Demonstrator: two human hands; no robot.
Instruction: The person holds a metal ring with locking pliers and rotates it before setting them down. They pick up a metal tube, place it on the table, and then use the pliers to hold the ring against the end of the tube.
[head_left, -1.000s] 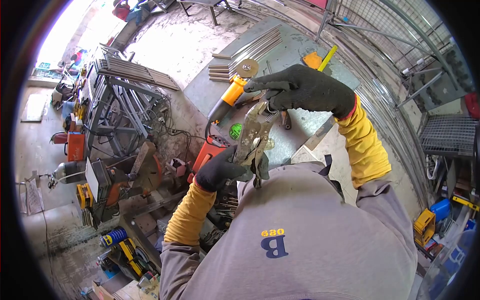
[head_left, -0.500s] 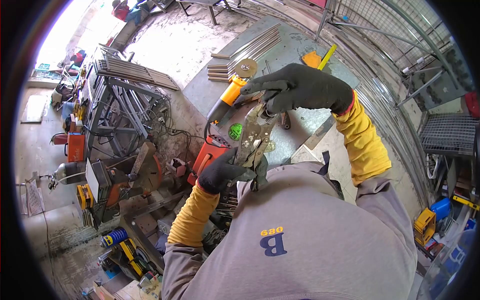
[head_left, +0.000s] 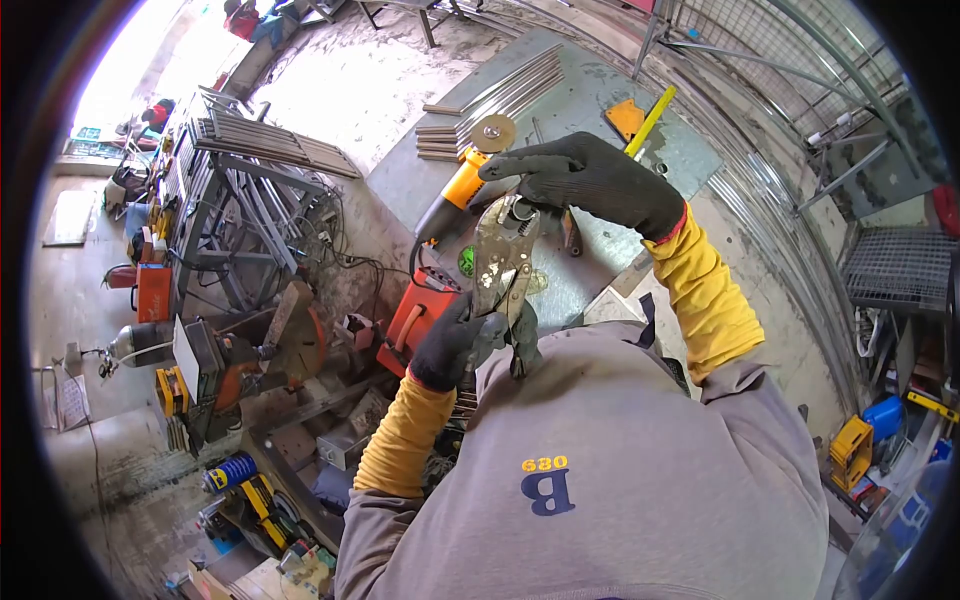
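Observation:
My left hand (head_left: 452, 345), in a black glove with a yellow sleeve, is closed around the lower end of worn locking pliers (head_left: 497, 265), whose jaws point away from me. My right hand (head_left: 612, 185), gloved in black too, lies just beyond the jaws with its fingers stretched to the left. Its lower fingertips come close to the jaw end; whether they touch is not clear. Behind those fingers, a yellow and black angle grinder (head_left: 462, 185) with a round disc (head_left: 492, 133) rests on the grey metal sheet (head_left: 590, 75).
Metal tubes (head_left: 520, 90) lie on the sheet, near an orange triangular piece (head_left: 625, 118) and a yellow-green strip (head_left: 652, 120). An orange-red box (head_left: 420, 315) stands left of the pliers. Farther left are a chop saw (head_left: 290, 340), stacked steel frames (head_left: 235, 200) and cables.
The pliers have turned more upright, with their flat side facing me. My right hand has shifted slightly left, and its fingers now sit farther beyond the jaws.

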